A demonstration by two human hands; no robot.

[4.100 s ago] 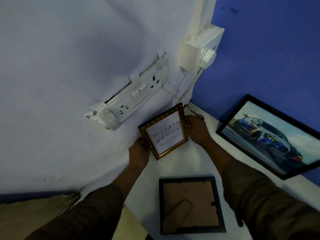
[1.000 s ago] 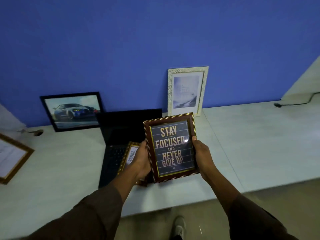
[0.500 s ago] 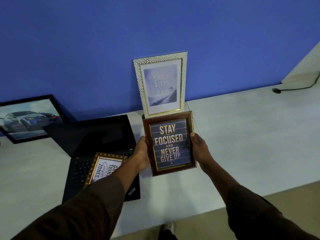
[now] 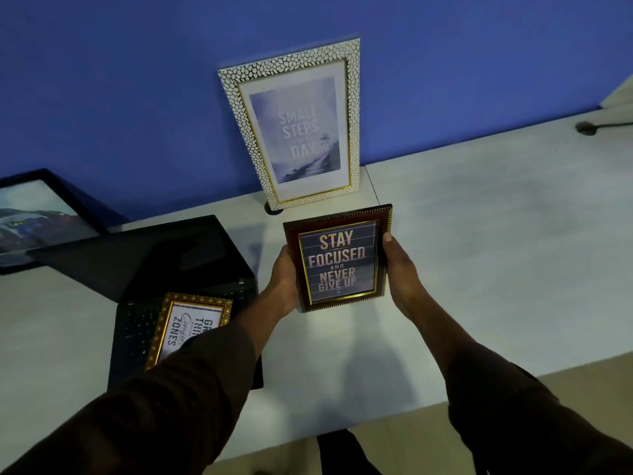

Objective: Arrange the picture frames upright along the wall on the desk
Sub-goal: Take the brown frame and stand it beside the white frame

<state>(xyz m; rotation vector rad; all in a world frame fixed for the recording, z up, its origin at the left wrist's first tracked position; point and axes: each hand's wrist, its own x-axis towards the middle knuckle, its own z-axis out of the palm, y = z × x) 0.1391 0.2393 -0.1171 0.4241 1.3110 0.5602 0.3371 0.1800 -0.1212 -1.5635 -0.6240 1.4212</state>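
Maroon wood with a gold inner border marks the "Stay Focused" frame (image 4: 338, 258), clamped between both hands: the left hand (image 4: 283, 282) has its fingers wrapped behind the left edge, and the right hand (image 4: 400, 269) presses the right edge with its thumb on the front. It sits upright, directly in front of the white pebbled frame (image 4: 297, 126), which leans against the blue wall (image 4: 137, 80). Whether its bottom edge touches the desk (image 4: 496, 252) I cannot tell.

Compared with 1 second ago, the frame has travelled forward and down, from chest height near the desk's front edge to a spot close before the white frame. That suggests placement is imminent, probably beside the white frame to its right. 2 frames already stand at the wall: the white one and, well to its left, the car picture (image 4: 37, 217). 1 gold ornate frame (image 4: 187, 329) lies flat on the open laptop (image 4: 144, 265), left of the held frame, not yet arranged.
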